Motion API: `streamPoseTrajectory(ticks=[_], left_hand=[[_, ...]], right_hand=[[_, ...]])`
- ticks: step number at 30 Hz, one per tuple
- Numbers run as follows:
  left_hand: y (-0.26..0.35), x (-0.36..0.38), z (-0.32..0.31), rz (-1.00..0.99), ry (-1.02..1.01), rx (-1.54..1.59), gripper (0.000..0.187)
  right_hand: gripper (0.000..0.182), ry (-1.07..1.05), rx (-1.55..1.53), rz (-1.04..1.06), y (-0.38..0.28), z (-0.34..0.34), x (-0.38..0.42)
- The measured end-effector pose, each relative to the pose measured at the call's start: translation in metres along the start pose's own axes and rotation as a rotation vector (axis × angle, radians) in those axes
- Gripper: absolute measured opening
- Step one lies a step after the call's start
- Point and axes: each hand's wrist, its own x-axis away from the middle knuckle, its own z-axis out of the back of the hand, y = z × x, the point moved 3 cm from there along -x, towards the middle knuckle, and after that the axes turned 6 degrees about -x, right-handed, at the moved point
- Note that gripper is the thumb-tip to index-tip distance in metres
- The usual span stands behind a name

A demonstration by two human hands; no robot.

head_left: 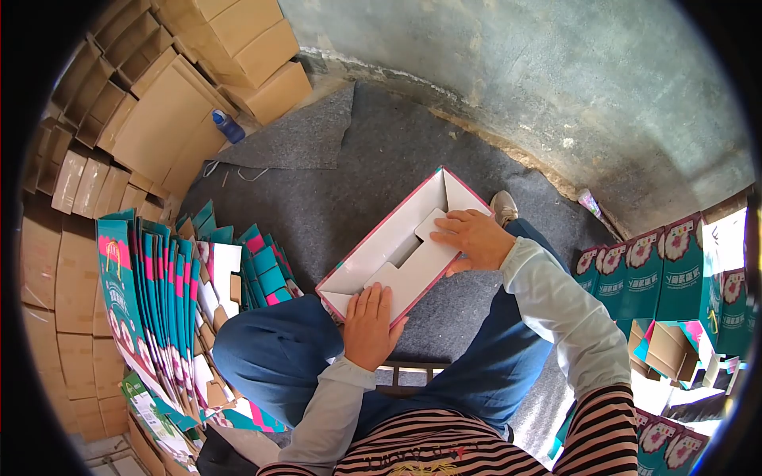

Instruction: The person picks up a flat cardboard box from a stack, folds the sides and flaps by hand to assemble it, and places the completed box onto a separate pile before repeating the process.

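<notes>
A shallow cardboard box [367, 252] with a white inside and a pink rim is tilted across my lap between my knees. Its white inner flap has a notched cutout along the middle. At the near left corner, my left hand [371, 325] grips the wall, fingers flat on the flap and thumb outside the edge. My right hand [476, 239] holds the right end, its fingers spread over the flap and its thumb at the near edge. The underside of the box is hidden.
Flattened teal and pink cartons [151, 301] stand in a row on my left. Brown cardboard boxes [167, 119] are stacked behind them, with a blue bottle [228, 127] close by. Made-up teal boxes [663, 262] stand on my right. A grey wall [556, 71] rises ahead.
</notes>
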Motion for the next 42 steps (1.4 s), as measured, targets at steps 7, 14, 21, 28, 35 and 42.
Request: streamPoseTrajectory(ticks=[7, 14, 21, 28, 35, 42], left_hand=[[0.0, -0.001, -0.003, -0.017, -0.012, 0.011, 0.058], [0.003, 0.0, -0.003, -0.01, 0.008, 0.007, 0.057], [0.003, 0.002, -0.003, 0.011, 0.013, 0.008, 0.059], [-0.003, 0.009, 0.028, 0.119, 0.312, 0.142, 0.063], [-0.078, 0.03, -0.016, 0.785, 0.447, 0.771, 0.056], [-0.095, 0.033, -0.05, 0.857, 0.303, 1.036, 0.058]], right_hand=[[0.074, -0.007, 0.001, 0.028, -0.001, 0.003, -0.001], [0.072, -0.036, -0.028, 0.041, 0.004, -0.002, 0.0], [0.067, 0.052, -0.115, 0.051, 0.003, 0.001, 0.003], [0.047, 0.34, -0.216, -0.116, 0.0, 0.029, 0.018], [0.049, 0.532, -0.357, -0.615, 0.05, 0.009, 0.013], [0.059, 0.272, -0.601, -0.77, 0.071, -0.009, 0.006]])
